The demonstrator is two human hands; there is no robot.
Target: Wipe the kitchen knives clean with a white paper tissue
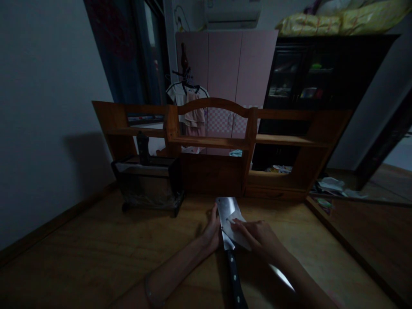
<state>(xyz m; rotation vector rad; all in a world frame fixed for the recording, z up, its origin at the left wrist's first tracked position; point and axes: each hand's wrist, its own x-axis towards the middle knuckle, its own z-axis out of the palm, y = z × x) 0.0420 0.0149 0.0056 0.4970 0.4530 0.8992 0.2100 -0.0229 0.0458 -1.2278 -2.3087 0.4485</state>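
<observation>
A cleaver with a wide shiny blade and a black riveted handle points away from me over the wooden surface. My left hand grips the blade along its left side, fingers partly hidden behind it. Pressed onto the face of the blade is a white tissue or thin cloth, pinched in my right hand. Beneath my right forearm, part of another shiny blade-like strip shows; the rest of it is covered.
Left of the hands stands a dark-framed knife block with one black knife handle sticking up. A wooden shelf unit runs along the back of the wooden surface. A raised edge borders the right side. Light is dim.
</observation>
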